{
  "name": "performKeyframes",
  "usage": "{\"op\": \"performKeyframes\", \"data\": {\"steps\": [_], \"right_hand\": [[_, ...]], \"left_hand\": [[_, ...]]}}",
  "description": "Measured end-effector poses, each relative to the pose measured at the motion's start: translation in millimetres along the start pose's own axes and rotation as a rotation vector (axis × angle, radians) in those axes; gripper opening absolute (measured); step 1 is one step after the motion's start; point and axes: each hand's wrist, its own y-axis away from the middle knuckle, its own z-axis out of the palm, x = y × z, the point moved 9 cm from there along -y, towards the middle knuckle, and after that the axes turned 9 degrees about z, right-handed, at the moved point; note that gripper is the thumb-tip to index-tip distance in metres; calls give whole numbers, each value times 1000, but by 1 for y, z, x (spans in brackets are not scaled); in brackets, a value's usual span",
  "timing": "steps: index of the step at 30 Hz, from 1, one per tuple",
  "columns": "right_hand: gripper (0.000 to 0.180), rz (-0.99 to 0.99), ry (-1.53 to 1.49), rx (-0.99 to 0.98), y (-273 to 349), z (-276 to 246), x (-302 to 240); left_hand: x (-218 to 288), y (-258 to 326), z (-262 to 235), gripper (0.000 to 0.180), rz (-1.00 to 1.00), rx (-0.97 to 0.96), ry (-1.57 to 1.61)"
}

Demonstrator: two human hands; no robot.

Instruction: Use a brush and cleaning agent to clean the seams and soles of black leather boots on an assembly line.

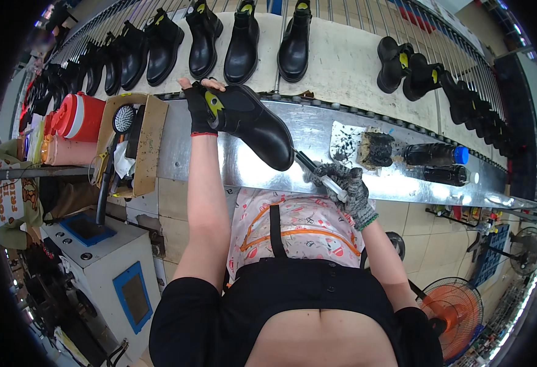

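Observation:
A black ankle boot (257, 129) with a yellow-green lining hangs over the metal bench, its toe pointing toward the near right. My left hand (201, 105), in a black glove with bare fingertips, grips it at the top opening. In a grey knitted glove, my right hand (353, 191) is closed round a slim brush-like tool (307, 161) with a dark front part and a pale handle. The tool's tip meets the edge of the boot's toe; whether it presses on the sole edge or the upper I cannot tell.
Black boots (241, 43) stand in a row on the conveyor (335, 55) beyond the metal bench (182, 159). Right of my hands are a stained sponge block (376, 150) and dark bottles (435, 155). A cardboard box (152, 144) with a hairbrush (123, 118) and a red jug (80, 116) stand left.

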Motion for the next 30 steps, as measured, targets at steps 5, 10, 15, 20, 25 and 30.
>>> {"op": "performKeyframes", "data": {"steps": [5,10,15,20,25,30], "right_hand": [[89,-3,-197,-76,-8,-4,7],[96,-25,-290,60,-8,-3,10],[96,-78,-246,23,4,1,-6],[81,-178,-151,212,17,-5,-28],[79,-223,-65,400,14,-26,-33],[74,-227,-40,343,9,-20,-36]], "left_hand": [[-12,-8,-28,85,-3,44,-153],[7,10,-7,58,464,-160,-518],[30,19,2,62,505,-193,-925],[56,53,37,74,564,-164,-1185],[64,91,57,75,465,-150,-1314],[73,137,83,75,411,-55,-1404]]}}
